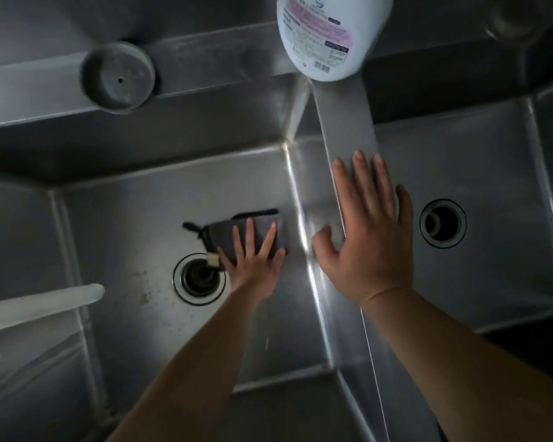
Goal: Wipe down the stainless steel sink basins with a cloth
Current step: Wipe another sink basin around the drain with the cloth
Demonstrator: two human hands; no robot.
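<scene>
A folded dark grey cloth point(233, 229) with a black loop and a small white tag lies on the floor of the left steel basin point(131, 231), just beyond its drain point(199, 279). My left hand point(253, 261) presses flat on the cloth with fingers spread. My right hand point(369, 231) rests open, palm down, on the steel divider point(348, 129) between the two basins, holding nothing. The right basin point(492, 148) has its own round drain point(442, 223).
A white bottle point(320, 33) with a pink label stands on the back ledge above the divider. A round grey cap-like fitting point(118, 76) sits on the back ledge at left. A pale spout or handle point(42, 306) reaches in from the left edge.
</scene>
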